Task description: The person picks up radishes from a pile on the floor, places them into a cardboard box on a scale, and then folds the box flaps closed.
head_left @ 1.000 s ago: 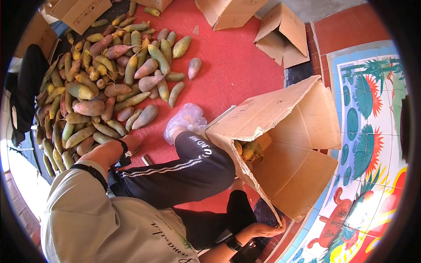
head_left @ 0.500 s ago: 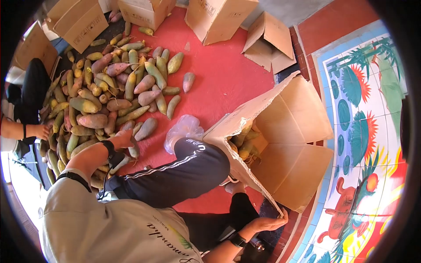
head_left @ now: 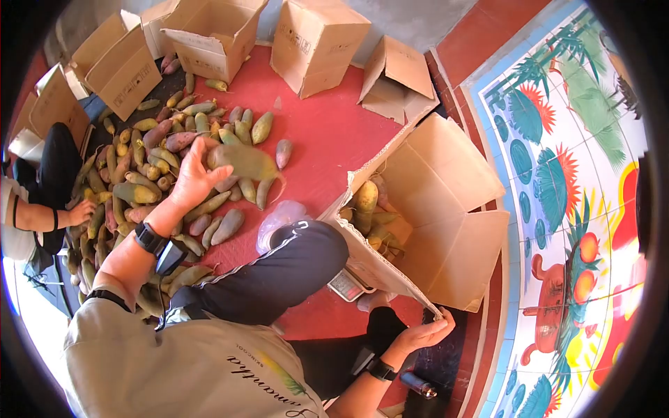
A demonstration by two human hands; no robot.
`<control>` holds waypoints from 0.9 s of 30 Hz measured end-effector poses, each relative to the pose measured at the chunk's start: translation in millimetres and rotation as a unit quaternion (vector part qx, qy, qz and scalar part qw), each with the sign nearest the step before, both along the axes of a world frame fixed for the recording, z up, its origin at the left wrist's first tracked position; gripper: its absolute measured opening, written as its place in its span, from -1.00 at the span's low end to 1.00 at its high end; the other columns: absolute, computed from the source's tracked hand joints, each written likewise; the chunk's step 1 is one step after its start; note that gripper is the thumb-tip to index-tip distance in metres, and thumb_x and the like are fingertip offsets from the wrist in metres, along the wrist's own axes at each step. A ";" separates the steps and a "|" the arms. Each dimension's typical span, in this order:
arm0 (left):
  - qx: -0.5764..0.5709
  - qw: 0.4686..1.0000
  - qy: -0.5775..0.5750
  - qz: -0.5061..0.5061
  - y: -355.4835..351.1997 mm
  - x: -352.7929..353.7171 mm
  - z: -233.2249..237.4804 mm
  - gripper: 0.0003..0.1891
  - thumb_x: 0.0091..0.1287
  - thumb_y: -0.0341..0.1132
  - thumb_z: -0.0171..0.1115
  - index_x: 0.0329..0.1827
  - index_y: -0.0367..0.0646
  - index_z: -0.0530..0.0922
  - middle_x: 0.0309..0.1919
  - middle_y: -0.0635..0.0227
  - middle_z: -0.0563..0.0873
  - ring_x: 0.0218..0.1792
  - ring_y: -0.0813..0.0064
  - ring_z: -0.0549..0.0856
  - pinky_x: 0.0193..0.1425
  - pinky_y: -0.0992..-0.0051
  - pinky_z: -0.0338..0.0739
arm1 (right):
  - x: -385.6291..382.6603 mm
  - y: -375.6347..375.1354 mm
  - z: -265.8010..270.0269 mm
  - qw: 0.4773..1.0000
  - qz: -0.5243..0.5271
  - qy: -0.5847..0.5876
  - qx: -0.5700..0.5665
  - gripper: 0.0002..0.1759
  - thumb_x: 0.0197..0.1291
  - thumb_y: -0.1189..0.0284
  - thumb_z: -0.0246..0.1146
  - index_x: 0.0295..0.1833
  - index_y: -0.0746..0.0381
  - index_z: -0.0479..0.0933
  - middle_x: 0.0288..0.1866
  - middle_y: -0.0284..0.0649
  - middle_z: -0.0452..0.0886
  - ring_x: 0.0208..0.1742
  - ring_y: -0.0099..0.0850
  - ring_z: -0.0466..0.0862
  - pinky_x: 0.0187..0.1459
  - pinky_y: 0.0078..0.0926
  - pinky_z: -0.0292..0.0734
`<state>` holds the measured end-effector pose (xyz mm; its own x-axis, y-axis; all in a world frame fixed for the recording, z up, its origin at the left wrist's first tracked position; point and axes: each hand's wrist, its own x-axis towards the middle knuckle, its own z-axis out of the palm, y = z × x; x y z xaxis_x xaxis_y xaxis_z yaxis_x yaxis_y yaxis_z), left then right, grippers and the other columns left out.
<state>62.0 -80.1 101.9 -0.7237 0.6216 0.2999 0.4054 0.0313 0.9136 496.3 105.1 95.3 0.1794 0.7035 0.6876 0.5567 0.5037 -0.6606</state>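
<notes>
head view: the left hand (head_left: pixel 191 174) has come up from beside the thigh, where it was low over the near side of the heap half a second ago, and is now raised over the pile of roots (head_left: pixel 143 195). one greenish root (head_left: pixel 244 161), smeared by motion, shows at its fingertips, thin tail trailing toward the red floor (head_left: pixel 313 153). thumb and fingers look spread fairly wide; blur prevents telling whether they grip the root or have let it go. meaning, as judged: this root is lifted clear of the heap and lies outside the carton. right hand (head_left: pixel 424 334) is unchanged in role: fingers closed narrow on the near lower corner of the open carton (head_left: pixel 453 177), which leans beside the bent knee (head_left: pixel 306 258). more of the roots inside the carton (head_left: pixel 366 202) can be seen than a second ago, though the view has also swung, so no count change is claimed. a small device with a display (head_left: pixel 348 284) is now visible just beside the carton's near side. at far left, a co-worker's hand (head_left: pixel 82 212) touches or nearly touches the heap's edge; contact unclear. plastic bag (head_left: pixel 279 217) rests by the knee.
</notes>
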 end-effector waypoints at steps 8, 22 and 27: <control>0.228 0.961 -0.122 -0.097 44.7 61.0 94.4 -0.56 0.19 -0.25 0.30 0.06 -0.16 0.35 -0.12 0.42 0.50 -0.08 0.59 0.47 0.06 0.57 0.35 | 6.7 1.8 -4.2 0.999 -0.019 -0.033 -0.001 -0.61 0.36 0.25 -0.13 -0.20 0.38 0.40 -0.23 -0.05 0.43 -0.18 -0.20 0.44 -0.05 -0.29 0.33; 0.092 0.950 -0.058 -0.293 144.9 166.0 57.8 -0.59 0.11 -0.46 0.32 0.01 -0.25 0.38 -0.20 0.22 0.59 -0.13 0.43 0.60 -0.08 0.46 0.51 | 5.1 2.8 -0.4 0.999 -0.011 -0.047 0.024 -0.59 0.35 0.24 -0.13 -0.23 0.40 0.41 -0.29 -0.05 0.44 -0.24 -0.19 0.44 -0.11 -0.28 0.35; 0.139 0.936 0.082 -0.314 132.9 154.1 61.0 -0.63 0.15 -0.39 0.25 0.02 -0.22 0.42 -0.17 0.14 0.62 -0.10 0.17 0.63 -0.07 0.34 0.54 | 6.5 4.0 -1.9 0.998 -0.007 -0.057 0.035 -0.59 0.37 0.24 -0.15 -0.23 0.39 0.41 -0.29 -0.06 0.43 -0.24 -0.21 0.44 -0.11 -0.30 0.36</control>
<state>216.0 52.7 162.9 -0.1720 0.7907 0.5875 0.3990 -0.4894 0.7754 502.8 109.1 93.3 0.1076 0.6510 0.7514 0.6337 0.5374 -0.5564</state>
